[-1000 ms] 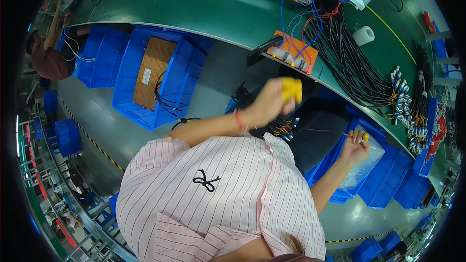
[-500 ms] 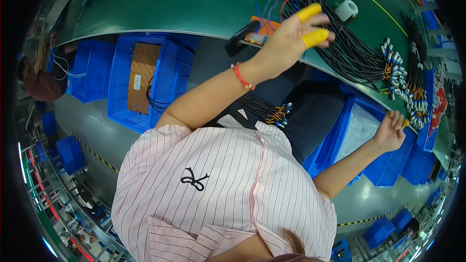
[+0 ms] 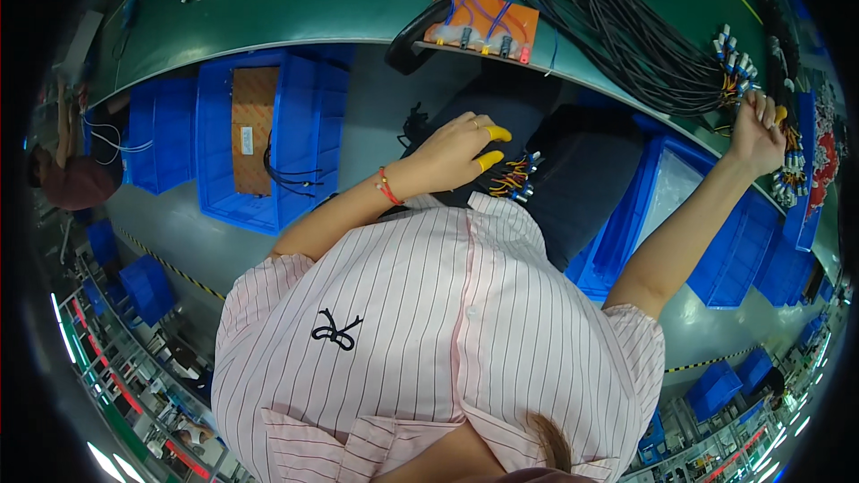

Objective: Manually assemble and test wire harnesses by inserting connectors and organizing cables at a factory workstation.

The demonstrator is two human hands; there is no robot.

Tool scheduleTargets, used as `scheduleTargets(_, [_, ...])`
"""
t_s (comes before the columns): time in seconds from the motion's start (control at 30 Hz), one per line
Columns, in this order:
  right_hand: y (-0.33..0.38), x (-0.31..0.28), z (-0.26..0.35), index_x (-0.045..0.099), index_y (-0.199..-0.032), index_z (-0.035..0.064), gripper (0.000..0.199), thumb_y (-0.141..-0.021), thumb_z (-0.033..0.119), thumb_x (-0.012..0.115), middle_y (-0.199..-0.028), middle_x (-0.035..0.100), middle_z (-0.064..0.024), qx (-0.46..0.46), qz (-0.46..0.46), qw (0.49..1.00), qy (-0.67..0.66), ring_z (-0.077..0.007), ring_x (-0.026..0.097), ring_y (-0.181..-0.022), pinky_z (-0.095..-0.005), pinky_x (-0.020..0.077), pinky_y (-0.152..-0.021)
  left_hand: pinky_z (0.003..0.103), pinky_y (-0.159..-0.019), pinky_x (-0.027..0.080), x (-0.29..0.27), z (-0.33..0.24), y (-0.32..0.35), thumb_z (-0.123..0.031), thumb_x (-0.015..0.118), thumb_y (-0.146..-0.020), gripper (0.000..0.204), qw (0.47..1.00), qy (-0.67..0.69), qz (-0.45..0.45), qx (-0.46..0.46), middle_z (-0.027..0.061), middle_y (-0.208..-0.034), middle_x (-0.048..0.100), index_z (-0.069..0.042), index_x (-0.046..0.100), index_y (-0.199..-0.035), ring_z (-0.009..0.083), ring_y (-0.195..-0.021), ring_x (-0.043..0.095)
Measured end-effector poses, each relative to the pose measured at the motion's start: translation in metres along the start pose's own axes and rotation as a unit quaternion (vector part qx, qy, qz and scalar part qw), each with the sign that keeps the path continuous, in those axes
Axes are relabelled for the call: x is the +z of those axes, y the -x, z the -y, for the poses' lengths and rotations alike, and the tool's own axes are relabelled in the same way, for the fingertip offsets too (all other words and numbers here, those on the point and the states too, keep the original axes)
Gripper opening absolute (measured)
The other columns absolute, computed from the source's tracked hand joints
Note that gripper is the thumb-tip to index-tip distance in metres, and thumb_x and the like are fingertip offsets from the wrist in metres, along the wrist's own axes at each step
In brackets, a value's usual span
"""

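the left hand (image 3: pixel 452 154) hovers over the lap, fingers loosely curled, holding nothing i can make out, yellow cots on two fingertips. a small wire bundle (image 3: pixel 514 177) with coloured ends lies just to its right, touching or nearly so, long axis running left-right; this hand is far the nearer. the right hand (image 3: pixel 756 132) reaches well out to the right, closed about connector ends (image 3: pixel 787 148) at the green bench (image 3: pixel 295 0) edge. blue bins (image 3: pixel 286 139) stand on the floor below.
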State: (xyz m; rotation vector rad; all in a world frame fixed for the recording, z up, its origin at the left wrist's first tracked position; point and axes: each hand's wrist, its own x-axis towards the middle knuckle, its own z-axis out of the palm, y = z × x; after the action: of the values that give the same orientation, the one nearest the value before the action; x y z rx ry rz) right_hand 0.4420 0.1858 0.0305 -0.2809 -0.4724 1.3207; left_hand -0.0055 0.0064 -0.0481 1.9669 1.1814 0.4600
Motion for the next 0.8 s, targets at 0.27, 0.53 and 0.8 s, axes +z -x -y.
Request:
scheduleTargets(0.27, [-0.029, 0.000, -0.005, 0.041, -0.077, -0.0028, 0.025, -0.060, 0.015, 0.043, -0.070, 0.035, -0.0118, -0.002, 0.002, 0.997, 0.073, -0.0215, 0.033, -0.067, -0.0392, 0.0307, -0.073, 0.034, -0.077, 0.038, 0.034, 0.017, 0.008, -0.014, 0.071, -0.076, 0.025, 0.988, -0.148, 0.018, 0.041, 0.0066, -0.096, 0.054, -0.004, 0.069, -0.099, 0.0234, -0.092, 0.049])
scheduleTargets(0.53, [-0.001, 0.005, -0.048, 0.067, -0.103, -0.0024, 0.039, -0.084, 0.030, 0.055, -0.114, 0.054, -0.0282, -0.302, -0.051, 0.290, 0.907, -0.0333, 0.049, -0.103, -0.0463, 0.0376, -0.093, 0.033, -0.076, 0.038, 0.042, 0.011, -0.001, -0.006, 0.067, -0.069, 0.018, 0.977, -0.184, 0.064, 0.087, 0.0059, -0.095, 0.055, -0.004, 0.070, -0.087, 0.0215, -0.092, 0.049])
scheduleTargets(0.8, [0.186, 0.060, -0.160, 0.064, -0.109, 0.0069, 0.024, -0.085, 0.007, 0.059, -0.097, 0.064, -0.0069, -0.064, 0.244, 0.569, 0.783, -0.0256, 0.055, -0.100, -0.0404, 0.0340, -0.099, 0.035, -0.077, 0.043, 0.052, 0.024, -0.002, -0.005, 0.065, -0.071, 0.016, 0.987, -0.137, 0.002, 0.086, 0.0094, -0.092, 0.060, -0.002, 0.067, -0.086, 0.0245, -0.088, 0.055])
